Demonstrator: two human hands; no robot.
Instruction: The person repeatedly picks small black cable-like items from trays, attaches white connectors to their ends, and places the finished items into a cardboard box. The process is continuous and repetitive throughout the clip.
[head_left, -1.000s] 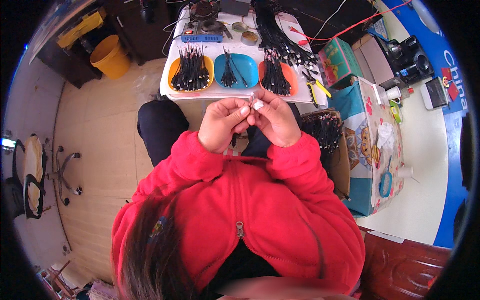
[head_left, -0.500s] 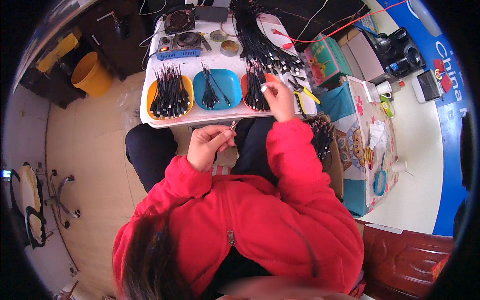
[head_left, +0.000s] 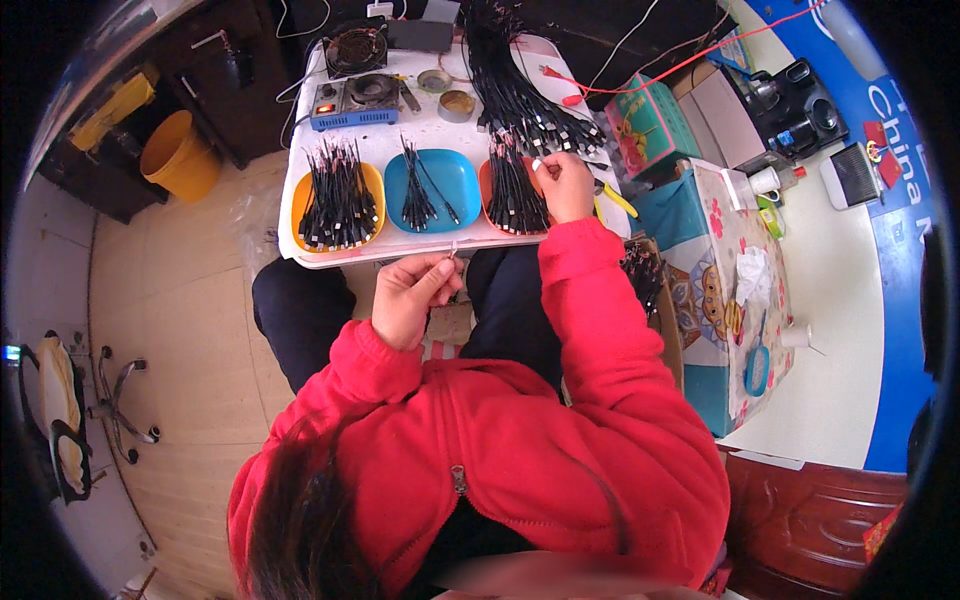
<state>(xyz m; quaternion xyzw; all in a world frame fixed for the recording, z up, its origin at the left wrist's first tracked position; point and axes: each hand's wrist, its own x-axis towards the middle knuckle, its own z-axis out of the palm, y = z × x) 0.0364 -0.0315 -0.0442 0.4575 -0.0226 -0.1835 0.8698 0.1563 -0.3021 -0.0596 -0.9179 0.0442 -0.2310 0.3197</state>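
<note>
My left hand (head_left: 412, 296) is closed in a pinch in front of the table edge. From its fingertips stick out the thin, pale wire ends (head_left: 453, 250) of a cable whose body is mostly hidden. At the right side of the red-orange tray (head_left: 487, 205) is my right hand (head_left: 566, 188), fingers curled together beside the black cables (head_left: 515, 190) with bare wire ends. Something white covers one of its fingertips; whether a cable is pinched there is hidden. A blue tray (head_left: 462, 180) holds a few cables, and a yellow tray (head_left: 377, 190) holds a thick bunch.
Behind the trays stand a small blue hot plate (head_left: 352, 110) with a lit switch and a round tin (head_left: 457, 106). A large bundle of black cables (head_left: 530, 100) lies at the back right. Yellow-handled pliers (head_left: 618, 200) rest at the table's right edge, near a pink-green box (head_left: 650, 130).
My right hand has shifted slightly away from me and to the right, beside the red-orange tray. My left hand keeps its pinch on the cable and has moved a little to the left.
</note>
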